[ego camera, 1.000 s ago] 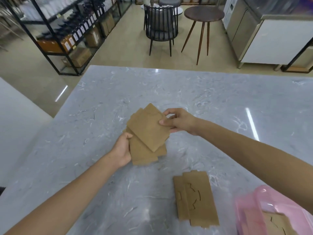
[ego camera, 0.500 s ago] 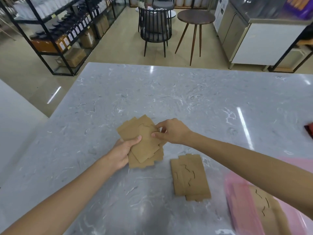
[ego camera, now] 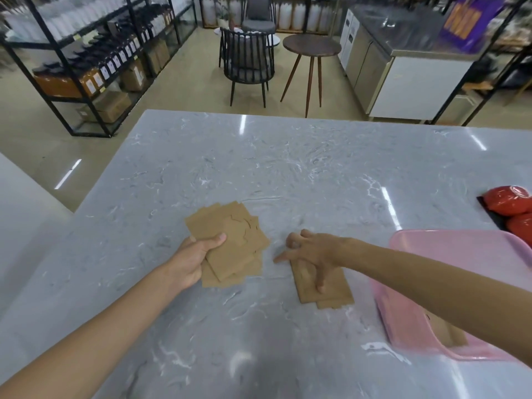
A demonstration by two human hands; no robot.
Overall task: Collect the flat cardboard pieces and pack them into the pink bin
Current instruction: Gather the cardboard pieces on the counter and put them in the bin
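- Your left hand (ego camera: 195, 259) gripped the fanned stack of flat brown cardboard pieces (ego camera: 230, 244) alone, thumb closed over the top sheet, just above the grey marble tabletop (ego camera: 288, 168); half a second earlier both hands had pinched it.
- Your right hand (ego camera: 312, 251) had let go of that stack and come down, fingers spread and holding nothing, onto the second small pile of flat brown cardboard (ego camera: 331, 292), one fingertip pressing it (no grip yet).
- That shift meant the gathering had moved on to the last loose pile.
- The translucent pink plastic bin (ego camera: 408, 321) sat just right of that pile, with cardboard already inside.
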